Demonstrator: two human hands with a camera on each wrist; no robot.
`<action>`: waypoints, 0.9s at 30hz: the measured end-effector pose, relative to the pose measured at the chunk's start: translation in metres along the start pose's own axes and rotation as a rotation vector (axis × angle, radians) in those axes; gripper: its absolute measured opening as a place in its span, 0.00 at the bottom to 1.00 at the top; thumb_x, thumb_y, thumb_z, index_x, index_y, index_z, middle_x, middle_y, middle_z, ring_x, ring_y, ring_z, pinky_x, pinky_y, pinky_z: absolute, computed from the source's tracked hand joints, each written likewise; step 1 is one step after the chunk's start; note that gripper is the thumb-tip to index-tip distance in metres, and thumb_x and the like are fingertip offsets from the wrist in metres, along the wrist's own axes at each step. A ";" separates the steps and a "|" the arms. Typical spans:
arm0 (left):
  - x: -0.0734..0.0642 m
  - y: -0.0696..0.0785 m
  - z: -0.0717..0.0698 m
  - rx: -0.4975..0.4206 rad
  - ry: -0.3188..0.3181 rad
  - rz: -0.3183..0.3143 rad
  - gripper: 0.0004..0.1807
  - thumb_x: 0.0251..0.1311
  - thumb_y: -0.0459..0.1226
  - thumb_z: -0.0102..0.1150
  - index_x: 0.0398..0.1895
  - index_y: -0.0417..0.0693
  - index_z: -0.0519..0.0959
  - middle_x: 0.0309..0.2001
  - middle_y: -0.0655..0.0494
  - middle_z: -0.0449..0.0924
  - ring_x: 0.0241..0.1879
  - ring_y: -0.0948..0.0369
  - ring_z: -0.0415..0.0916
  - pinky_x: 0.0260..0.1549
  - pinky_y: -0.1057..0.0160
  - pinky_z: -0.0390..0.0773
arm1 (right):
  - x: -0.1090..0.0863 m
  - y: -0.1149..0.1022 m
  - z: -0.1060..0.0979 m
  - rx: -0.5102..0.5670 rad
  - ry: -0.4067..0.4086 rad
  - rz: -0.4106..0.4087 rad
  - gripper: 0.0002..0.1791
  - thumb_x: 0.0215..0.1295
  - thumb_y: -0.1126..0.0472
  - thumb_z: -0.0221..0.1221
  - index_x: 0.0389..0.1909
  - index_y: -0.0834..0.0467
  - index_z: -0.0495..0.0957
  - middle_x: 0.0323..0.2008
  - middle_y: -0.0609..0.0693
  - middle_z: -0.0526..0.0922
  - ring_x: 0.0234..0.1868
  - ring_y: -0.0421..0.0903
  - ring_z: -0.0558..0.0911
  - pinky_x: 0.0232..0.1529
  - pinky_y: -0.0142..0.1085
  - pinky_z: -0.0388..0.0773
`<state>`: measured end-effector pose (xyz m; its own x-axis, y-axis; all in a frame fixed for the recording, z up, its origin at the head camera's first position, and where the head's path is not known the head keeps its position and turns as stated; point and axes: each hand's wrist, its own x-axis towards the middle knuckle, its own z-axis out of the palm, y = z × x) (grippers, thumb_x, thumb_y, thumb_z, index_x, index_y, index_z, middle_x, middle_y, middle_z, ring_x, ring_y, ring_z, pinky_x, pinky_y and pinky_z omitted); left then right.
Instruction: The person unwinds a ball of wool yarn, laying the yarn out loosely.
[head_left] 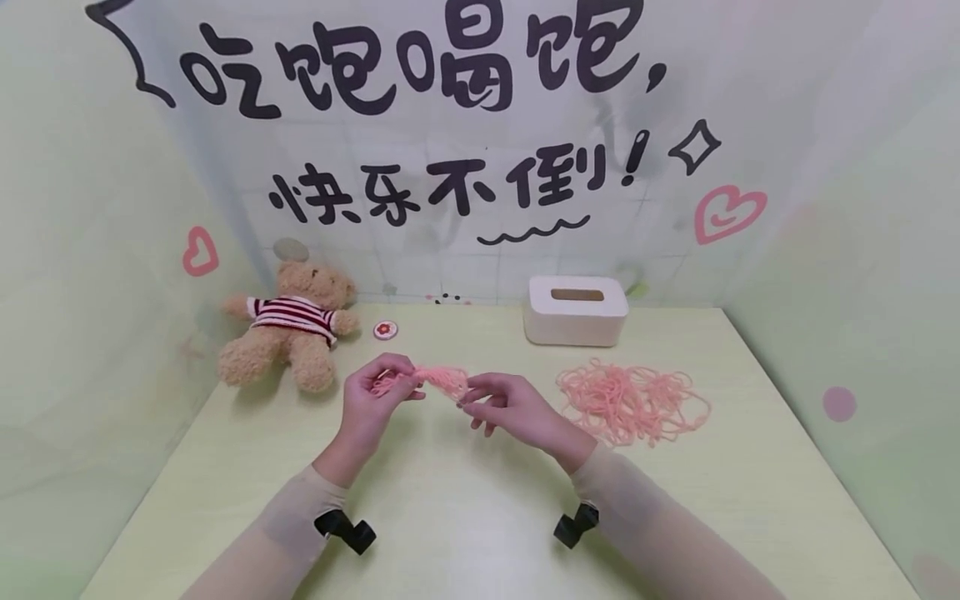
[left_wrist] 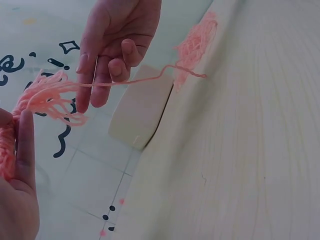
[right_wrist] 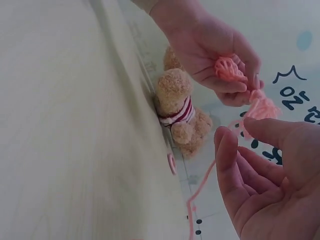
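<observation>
My left hand [head_left: 375, 396] pinches a small bundle of pink yarn [head_left: 442, 381] near its middle, with loops sticking out on both sides. In the right wrist view, one rounded end of the looped bundle [right_wrist: 230, 70] shows inside the left palm. My right hand [head_left: 513, 408] is at the bundle's right end, fingers bent. A single yarn strand [left_wrist: 135, 81] runs from the bundle across the right fingers [left_wrist: 101, 82] and trails beyond them. The right thumb and index tips lie close together, and the exact hold on the strand is partly hidden.
A loose heap of pink yarn [head_left: 630, 404] lies right of my right hand. Behind it stands a white tissue box [head_left: 576, 312]. A teddy bear [head_left: 288, 325] in a striped shirt sits at the back left, beside a small round flower badge [head_left: 386, 330].
</observation>
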<state>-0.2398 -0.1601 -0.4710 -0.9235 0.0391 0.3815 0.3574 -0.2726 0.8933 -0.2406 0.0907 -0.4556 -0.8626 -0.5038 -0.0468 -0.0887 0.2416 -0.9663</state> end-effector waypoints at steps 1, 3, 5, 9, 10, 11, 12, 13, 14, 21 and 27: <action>0.000 0.000 0.000 0.006 0.002 -0.002 0.09 0.62 0.20 0.64 0.42 0.21 0.75 0.38 0.53 0.79 0.34 0.58 0.87 0.36 0.55 0.93 | 0.001 0.000 0.002 0.007 -0.004 0.000 0.23 0.72 0.61 0.64 0.64 0.65 0.75 0.50 0.61 0.88 0.37 0.54 0.89 0.34 0.38 0.91; 0.001 0.001 0.001 0.012 0.003 -0.003 0.10 0.63 0.21 0.64 0.42 0.21 0.74 0.38 0.53 0.79 0.34 0.58 0.87 0.36 0.56 0.93 | 0.002 -0.001 0.004 0.011 -0.008 0.003 0.20 0.71 0.63 0.64 0.60 0.67 0.77 0.46 0.64 0.88 0.33 0.51 0.88 0.33 0.38 0.91; 0.001 0.002 0.001 0.015 0.004 -0.004 0.10 0.62 0.21 0.64 0.42 0.21 0.74 0.38 0.53 0.79 0.34 0.59 0.87 0.36 0.55 0.93 | 0.002 0.000 0.005 0.007 -0.004 0.007 0.17 0.71 0.64 0.64 0.55 0.69 0.79 0.42 0.67 0.88 0.30 0.46 0.87 0.32 0.36 0.91; 0.002 0.003 -0.002 0.017 -0.007 0.000 0.09 0.63 0.21 0.64 0.42 0.23 0.75 0.38 0.53 0.80 0.34 0.60 0.87 0.37 0.56 0.93 | -0.004 0.004 0.002 -0.020 0.015 0.009 0.13 0.72 0.63 0.64 0.47 0.70 0.83 0.39 0.70 0.86 0.27 0.42 0.84 0.31 0.33 0.90; 0.002 0.003 -0.003 0.017 -0.011 0.001 0.08 0.63 0.22 0.64 0.42 0.24 0.76 0.38 0.53 0.80 0.35 0.60 0.87 0.37 0.56 0.93 | -0.006 0.005 0.001 -0.031 0.023 0.009 0.12 0.72 0.62 0.64 0.46 0.69 0.83 0.38 0.69 0.86 0.27 0.41 0.83 0.31 0.33 0.89; 0.002 0.003 -0.004 0.017 -0.014 0.000 0.08 0.63 0.22 0.64 0.42 0.25 0.76 0.39 0.53 0.80 0.35 0.60 0.87 0.37 0.56 0.93 | -0.009 0.006 -0.001 -0.041 0.030 0.006 0.12 0.72 0.62 0.64 0.45 0.68 0.83 0.37 0.68 0.86 0.27 0.42 0.83 0.30 0.32 0.89; 0.002 0.003 -0.006 0.016 -0.020 0.000 0.07 0.64 0.22 0.64 0.42 0.26 0.77 0.39 0.53 0.80 0.35 0.60 0.87 0.37 0.56 0.93 | -0.011 0.006 -0.003 -0.047 0.040 0.002 0.11 0.72 0.62 0.64 0.45 0.68 0.83 0.37 0.68 0.86 0.27 0.42 0.83 0.30 0.32 0.88; 0.002 0.003 -0.007 0.016 -0.027 -0.001 0.07 0.64 0.22 0.64 0.42 0.27 0.77 0.39 0.53 0.80 0.35 0.61 0.87 0.38 0.56 0.93 | -0.014 0.007 -0.005 -0.051 0.051 -0.004 0.11 0.72 0.61 0.65 0.44 0.67 0.83 0.37 0.67 0.86 0.27 0.43 0.82 0.29 0.32 0.87; 0.001 0.003 -0.009 0.016 -0.034 -0.002 0.06 0.65 0.22 0.63 0.42 0.28 0.77 0.39 0.53 0.80 0.36 0.61 0.87 0.38 0.56 0.93 | -0.017 0.008 -0.007 -0.055 0.064 -0.008 0.11 0.72 0.61 0.64 0.44 0.67 0.83 0.37 0.67 0.86 0.27 0.44 0.82 0.29 0.32 0.87; -0.002 0.003 -0.017 0.005 -0.031 -0.003 0.05 0.64 0.20 0.62 0.41 0.28 0.78 0.38 0.54 0.80 0.36 0.61 0.87 0.37 0.56 0.93 | -0.034 0.017 -0.026 -0.078 0.132 0.002 0.11 0.72 0.60 0.64 0.43 0.66 0.83 0.35 0.65 0.86 0.28 0.47 0.82 0.27 0.33 0.86; -0.001 0.006 -0.023 0.030 -0.009 -0.014 0.05 0.64 0.22 0.63 0.41 0.27 0.78 0.38 0.54 0.81 0.36 0.61 0.87 0.38 0.56 0.93 | -0.050 0.023 -0.045 -0.145 0.179 0.044 0.11 0.72 0.58 0.65 0.44 0.64 0.83 0.38 0.65 0.86 0.30 0.51 0.83 0.26 0.37 0.86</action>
<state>-0.2404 -0.1835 -0.4714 -0.9272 0.0511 0.3711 0.3489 -0.2430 0.9051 -0.2216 0.1584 -0.4638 -0.9406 -0.3381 -0.0296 -0.1087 0.3827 -0.9175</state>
